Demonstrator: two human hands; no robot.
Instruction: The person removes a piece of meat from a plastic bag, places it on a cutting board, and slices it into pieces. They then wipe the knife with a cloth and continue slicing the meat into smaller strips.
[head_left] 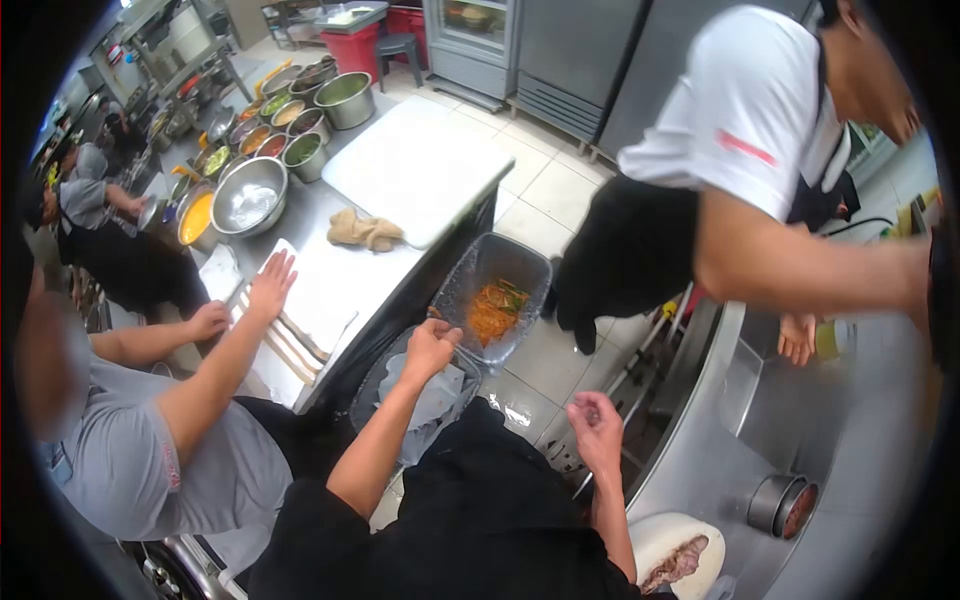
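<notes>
My left hand (432, 350) reaches over the two bins, its fingers curled together close to the rim between them; what they hold, if anything, is hidden. Just beyond it stands a grey bin (540, 272) lined with clear plastic, with orange and green food scraps inside. Below my left hand is a second bin (362, 405), filled with pale, crumpled sheets (425, 385). My right hand (597, 430) is raised over the floor beside the metal counter, loosely bent and open, with nothing in it. A white board (655, 535) near my right forearm carries a piece of meat (678, 565).
A person in grey (200, 430) works at the left table, hands on a white cloth. Another in white (745, 110) leans over the right counter (690, 430). Bowls of ingredients (250, 195), a brown cloth (364, 231) and a white cutting board (410, 170) occupy the table.
</notes>
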